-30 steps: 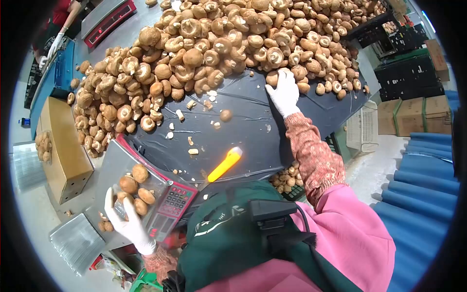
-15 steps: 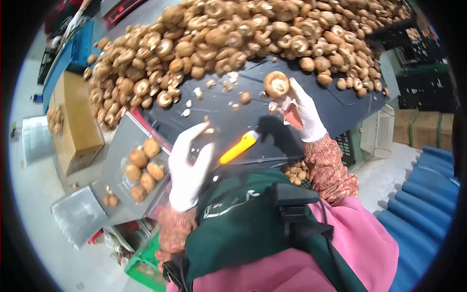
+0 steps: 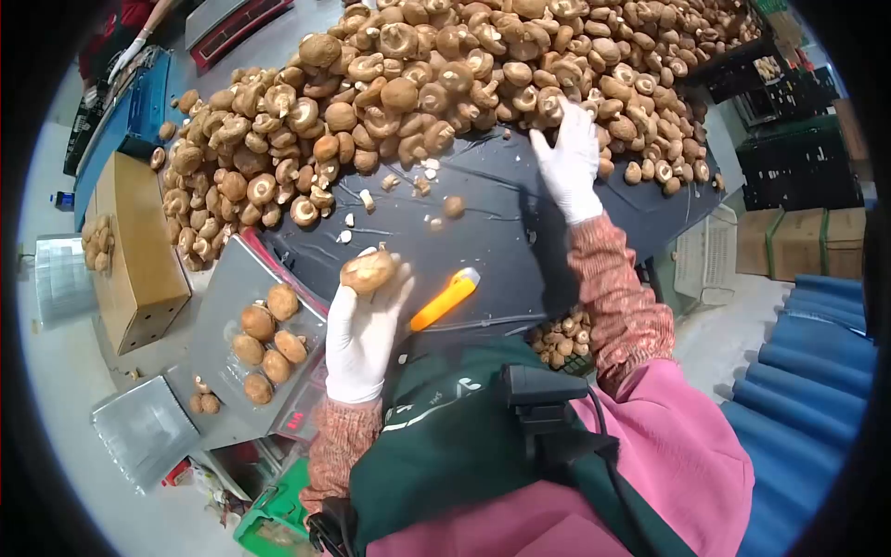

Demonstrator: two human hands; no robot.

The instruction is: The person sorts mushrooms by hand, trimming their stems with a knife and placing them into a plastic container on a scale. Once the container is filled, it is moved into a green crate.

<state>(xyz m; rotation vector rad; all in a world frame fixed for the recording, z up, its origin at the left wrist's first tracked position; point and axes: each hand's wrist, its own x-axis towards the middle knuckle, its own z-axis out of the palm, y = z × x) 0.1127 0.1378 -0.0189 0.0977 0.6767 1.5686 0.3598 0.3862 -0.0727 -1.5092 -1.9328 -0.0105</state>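
My left hand (image 3: 357,343), in a white glove, grips a brown shiitake mushroom (image 3: 368,272) cap-up above the near edge of the dark table sheet (image 3: 492,223). Up at the pile of shiitake mushrooms (image 3: 399,93), my gloved right hand (image 3: 569,165) has its thumb and fingers apart, the fingertips at one of the mushrooms. A yellow-orange handled cutter (image 3: 445,299) lies on the sheet between my hands. Cut stem bits (image 3: 368,200) and a small cap (image 3: 453,206) are scattered in front of the pile.
Left of me, a clear plastic tray or bag (image 3: 223,325) carries several mushrooms in rows. A cardboard box (image 3: 139,251) and stacked plastic bags (image 3: 144,432) lie beyond. A crate of mushrooms (image 3: 563,339) sits below the table edge. Red-fronted scales (image 3: 241,28) stand at the back.
The mushroom that my right hand held up is gone from it, and my left hand, empty before, now holds one. My right hand has moved forward to the pile.
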